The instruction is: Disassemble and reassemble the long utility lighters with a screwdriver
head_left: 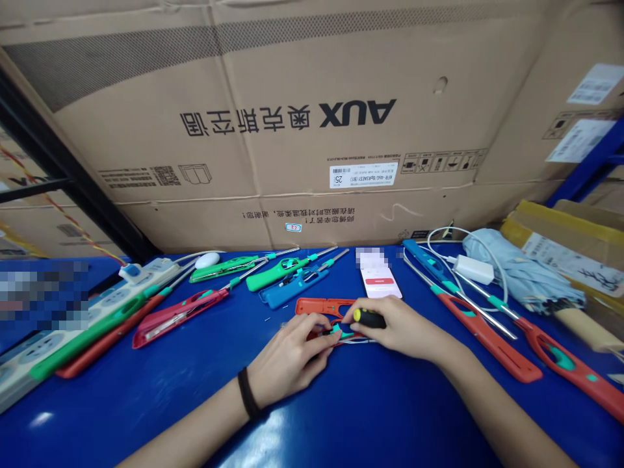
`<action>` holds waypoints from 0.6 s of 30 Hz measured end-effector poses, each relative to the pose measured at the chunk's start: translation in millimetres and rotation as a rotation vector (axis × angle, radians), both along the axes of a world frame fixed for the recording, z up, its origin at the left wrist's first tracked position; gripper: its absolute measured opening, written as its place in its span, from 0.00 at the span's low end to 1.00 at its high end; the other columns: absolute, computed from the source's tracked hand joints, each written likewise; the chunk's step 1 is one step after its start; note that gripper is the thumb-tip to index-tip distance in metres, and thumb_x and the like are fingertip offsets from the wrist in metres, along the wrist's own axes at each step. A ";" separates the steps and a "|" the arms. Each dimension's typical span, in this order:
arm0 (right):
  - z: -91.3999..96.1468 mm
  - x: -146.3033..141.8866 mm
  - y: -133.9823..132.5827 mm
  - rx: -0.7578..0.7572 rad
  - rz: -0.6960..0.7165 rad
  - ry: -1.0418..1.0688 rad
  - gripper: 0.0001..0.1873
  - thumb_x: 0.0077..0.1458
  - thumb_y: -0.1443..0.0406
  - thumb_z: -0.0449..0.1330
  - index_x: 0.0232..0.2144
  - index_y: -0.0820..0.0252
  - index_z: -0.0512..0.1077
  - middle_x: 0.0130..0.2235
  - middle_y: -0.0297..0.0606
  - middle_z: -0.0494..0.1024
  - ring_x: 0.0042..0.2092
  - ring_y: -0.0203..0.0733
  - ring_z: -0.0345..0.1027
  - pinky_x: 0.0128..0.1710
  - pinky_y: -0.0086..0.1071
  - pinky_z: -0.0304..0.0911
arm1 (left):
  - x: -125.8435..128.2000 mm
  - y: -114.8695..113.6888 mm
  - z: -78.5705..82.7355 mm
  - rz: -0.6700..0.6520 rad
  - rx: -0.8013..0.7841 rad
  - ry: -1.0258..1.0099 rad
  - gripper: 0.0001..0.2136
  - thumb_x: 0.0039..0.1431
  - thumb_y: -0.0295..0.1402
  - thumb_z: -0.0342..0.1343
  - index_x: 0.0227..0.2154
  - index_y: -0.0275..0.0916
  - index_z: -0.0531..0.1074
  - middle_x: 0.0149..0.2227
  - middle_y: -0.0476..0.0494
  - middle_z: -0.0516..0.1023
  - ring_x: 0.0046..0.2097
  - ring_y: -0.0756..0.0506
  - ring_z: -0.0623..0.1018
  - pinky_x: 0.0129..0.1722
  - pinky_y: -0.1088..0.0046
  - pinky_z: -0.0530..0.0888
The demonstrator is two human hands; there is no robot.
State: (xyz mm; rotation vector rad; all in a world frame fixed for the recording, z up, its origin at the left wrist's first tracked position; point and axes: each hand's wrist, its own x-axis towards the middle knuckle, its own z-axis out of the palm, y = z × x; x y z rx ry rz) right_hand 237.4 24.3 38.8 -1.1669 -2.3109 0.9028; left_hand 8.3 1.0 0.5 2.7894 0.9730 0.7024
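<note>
Brown carton (302, 130) at 12 o'clock, printed upside down with "AUX" and 奥克斯空调; white label (363, 174) starts "KFR-46G", also shows "25". Both hands close together at 6 o'clock on a blue tabletop (146, 403). Left hand (287, 357), black wristband (248, 393) on wrist, curls around a teal-and-red lighter body (338, 333). Right hand (394, 328) comes in from 4 o'clock, clamped on a black screwdriver (369, 318) with yellow end, tip hidden. Orange lighter shell (322, 307) lies just past the hands, touching the left fingers or not: cannot tell.

Laid out around them, counted: three green lighters (277, 273), two blue lighters (424, 260), one pink-red lighter (178, 317), three orange-red lighters (570, 367). Also at 10 o'clock a white power strip (82, 325) and white wired mouse (207, 260); at 12 o'clock a phone (380, 283) showing a red button; at 2 o'clock a white charger (472, 268) and folded pale blue umbrella (521, 270).
</note>
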 end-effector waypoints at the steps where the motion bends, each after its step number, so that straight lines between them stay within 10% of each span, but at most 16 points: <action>1: 0.6 1.6 1.0 0.002 -0.017 0.025 0.08 0.55 0.66 0.56 0.36 0.58 0.73 0.35 0.36 0.78 0.36 0.39 0.69 0.37 0.30 0.61 | 0.1 0.0 0.2 0.000 0.005 0.007 0.12 0.62 0.29 0.49 0.46 0.42 0.72 0.45 0.40 0.70 0.44 0.44 0.73 0.43 0.66 0.74; 18: -6.6 -1.4 3.6 0.005 0.019 -0.060 0.04 0.52 0.68 0.58 0.32 0.57 0.74 0.33 0.34 0.78 0.35 0.39 0.70 0.37 0.29 0.59 | 0.5 2.4 2.9 -0.043 -0.048 -0.020 0.14 0.61 0.27 0.49 0.48 0.44 0.71 0.44 0.43 0.73 0.44 0.45 0.72 0.45 0.67 0.72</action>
